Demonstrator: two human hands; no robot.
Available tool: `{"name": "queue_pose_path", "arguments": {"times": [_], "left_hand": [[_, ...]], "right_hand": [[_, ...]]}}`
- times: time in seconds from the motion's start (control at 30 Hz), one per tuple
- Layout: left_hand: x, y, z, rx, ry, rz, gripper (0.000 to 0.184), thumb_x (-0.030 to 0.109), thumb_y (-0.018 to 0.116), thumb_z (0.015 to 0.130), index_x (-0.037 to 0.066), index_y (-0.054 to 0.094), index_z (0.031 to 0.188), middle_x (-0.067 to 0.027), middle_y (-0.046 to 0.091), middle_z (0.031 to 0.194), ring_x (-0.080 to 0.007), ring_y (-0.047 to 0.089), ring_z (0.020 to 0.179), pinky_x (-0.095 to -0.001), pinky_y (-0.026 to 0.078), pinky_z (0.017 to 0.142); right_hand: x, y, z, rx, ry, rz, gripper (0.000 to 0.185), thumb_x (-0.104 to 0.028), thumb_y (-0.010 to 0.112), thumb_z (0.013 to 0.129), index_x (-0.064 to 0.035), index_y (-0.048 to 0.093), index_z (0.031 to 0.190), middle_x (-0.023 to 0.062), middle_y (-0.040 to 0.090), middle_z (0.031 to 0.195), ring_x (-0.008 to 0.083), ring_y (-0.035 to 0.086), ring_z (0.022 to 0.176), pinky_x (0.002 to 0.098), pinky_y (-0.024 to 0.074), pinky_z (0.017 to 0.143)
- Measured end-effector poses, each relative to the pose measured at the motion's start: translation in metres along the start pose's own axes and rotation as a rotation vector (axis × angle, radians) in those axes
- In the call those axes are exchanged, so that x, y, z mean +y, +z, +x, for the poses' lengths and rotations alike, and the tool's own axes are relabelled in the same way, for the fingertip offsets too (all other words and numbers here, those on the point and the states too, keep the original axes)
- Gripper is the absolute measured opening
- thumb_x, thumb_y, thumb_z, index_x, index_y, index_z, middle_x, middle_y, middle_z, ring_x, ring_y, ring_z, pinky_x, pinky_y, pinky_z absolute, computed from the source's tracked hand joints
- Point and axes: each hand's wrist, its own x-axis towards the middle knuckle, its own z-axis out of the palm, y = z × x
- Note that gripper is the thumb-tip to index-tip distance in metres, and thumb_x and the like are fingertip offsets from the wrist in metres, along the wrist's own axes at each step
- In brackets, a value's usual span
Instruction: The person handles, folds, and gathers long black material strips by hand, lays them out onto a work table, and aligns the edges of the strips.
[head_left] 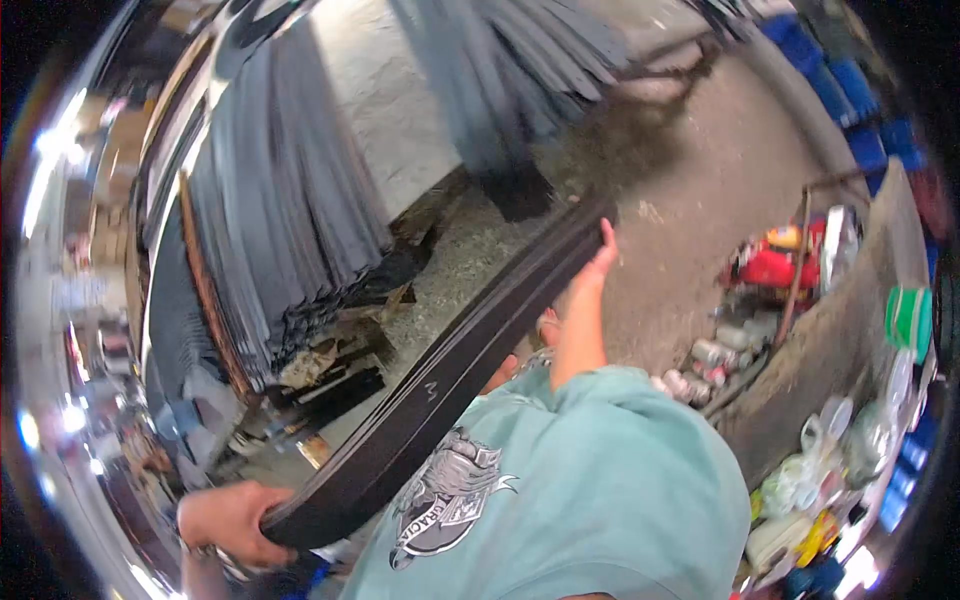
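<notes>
The dark strip bundle [450,372], spanning eight to one o'clock, looks weighty and bendy to me, best held at both ends: left hand [232,518] gripping one, right hand [596,266] bracing the other, its closure unclear.

We wear a pale blue-green T-shirt [640,490] of soft, creased fabric with a short, loose right sleeve [600,385]. The front carries a print [450,500] in black, grey and white: a shaded figure, a ribbon-like banner, and lettering that appears to read "GRACIA". We have a narrow wristband [203,549] on the left, its type blurred. Our left fingers [272,496] and right fingers [606,236] are ungloved.
</notes>
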Motion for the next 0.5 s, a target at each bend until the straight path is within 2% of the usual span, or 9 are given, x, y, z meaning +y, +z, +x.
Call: {"name": "queue_pose_path", "arguments": {"times": [0.07,0.1,0.13,0.23,0.27,0.3,0.4,0.47,0.5], "left_hand": [[-0.034,-0.003,0.012,0.12,0.23,0.063,0.047,0.021,0.084,0.078,0.002,0.064,0.116,-0.009,0.074,0.09,-0.0125,0.066,0.079,-0.0318,0.055,0.072],[-0.044,-0.005,0.017,0.118,0.166,-0.003,0.047,0.019,0.083,0.077,0.002,0.064,0.117,-0.0088,0.074,0.09,-0.0122,0.065,0.08,-0.0321,0.054,0.073],[-0.058,-0.006,0.022,0.111,0.105,-0.075,0.048,0.016,0.083,0.076,0.002,0.064,0.117,-0.0085,0.074,0.09,-0.0118,0.065,0.081,-0.0323,0.054,0.074],[-0.14,-0.011,0.059,0.084,0.277,-0.002,0.05,0.013,0.084,0.073,-0.001,0.063,0.116,-0.0077,0.072,0.095,-0.0116,0.063,0.086,-0.0326,0.053,0.077],[-0.154,-0.011,0.068,0.096,0.345,-0.01,0.05,0.014,0.086,0.072,-0.002,0.063,0.114,-0.0079,0.072,0.097,-0.0113,0.063,0.089,-0.0326,0.053,0.078],[-0.172,-0.01,0.082,0.103,0.432,-0.007,0.05,0.013,0.085,0.073,-0.002,0.062,0.115,-0.007,0.072,0.095,-0.011,0.062,0.087,-0.0321,0.053,0.078],[-0.221,-0.002,0.102,0.049,0.525,-0.232,0.052,0.012,0.084,0.074,-0.002,0.061,0.118,-0.0071,0.072,0.097,-0.0117,0.062,0.088,-0.0325,0.053,0.079],[-0.256,0.007,0.117,0.109,0.608,-0.269,0.057,0.011,0.084,0.075,-0.004,0.059,0.124,-0.0074,0.072,0.101,-0.0121,0.062,0.091,-0.0327,0.053,0.081],[-0.276,0.012,0.13,0.179,0.65,-0.237,0.058,0.011,0.084,0.075,-0.004,0.059,0.125,-0.0077,0.073,0.102,-0.0121,0.062,0.092,-0.0325,0.053,0.081]], "right_hand": [[-0.024,-0.005,0.0,-0.383,-0.14,-0.225,0.06,-0.04,0.061,0.087,-0.0025,0.063,0.134,0.0146,0.067,0.13,0.0295,0.063,0.114,0.0451,0.0509,0.099],[-0.033,0.027,-0.036,-0.259,-0.184,-0.263,0.062,-0.04,0.059,0.086,-0.0032,0.061,0.136,0.0123,0.067,0.129,0.0293,0.063,0.112,0.046,0.0501,0.099],[-0.052,0.016,-0.024,-0.339,-0.129,-0.304,0.062,-0.041,0.058,0.087,-0.0048,0.061,0.137,0.0108,0.066,0.129,0.0293,0.062,0.113,0.0462,0.0499,0.099],[-0.098,0.04,-0.03,-0.263,-0.331,-0.473,0.059,-0.041,0.059,0.091,-0.0052,0.061,0.137,0.0106,0.065,0.133,0.0298,0.061,0.119,0.0473,0.0455,0.107],[-0.113,0.052,-0.033,-0.181,-0.33,-0.392,0.057,-0.037,0.062,0.091,-0.0035,0.061,0.137,0.0112,0.064,0.135,0.0308,0.06,0.121,0.0467,0.0451,0.107],[-0.12,0.076,-0.05,-0.202,-0.378,-0.411,0.056,-0.035,0.064,0.091,-0.0026,0.061,0.136,0.0114,0.064,0.135,0.0312,0.06,0.12,0.047,0.0451,0.107],[-0.13,0.159,-0.093,-0.236,-0.555,-0.52,0.054,-0.033,0.066,0.091,-0.0004,0.063,0.134,0.013,0.063,0.136,0.0322,0.061,0.118,0.0474,0.045,0.106],[-0.095,0.238,-0.147,-0.301,-0.579,-0.569,0.052,-0.034,0.064,0.093,0.0012,0.064,0.131,0.0145,0.065,0.133,0.0309,0.063,0.115,0.0457,0.0472,0.104],[-0.087,0.26,-0.144,-0.437,-0.787,-0.684,0.052,-0.034,0.062,0.094,0.0019,0.064,0.131,0.015,0.066,0.131,0.0308,0.064,0.114,0.0451,0.0486,0.102]]}}
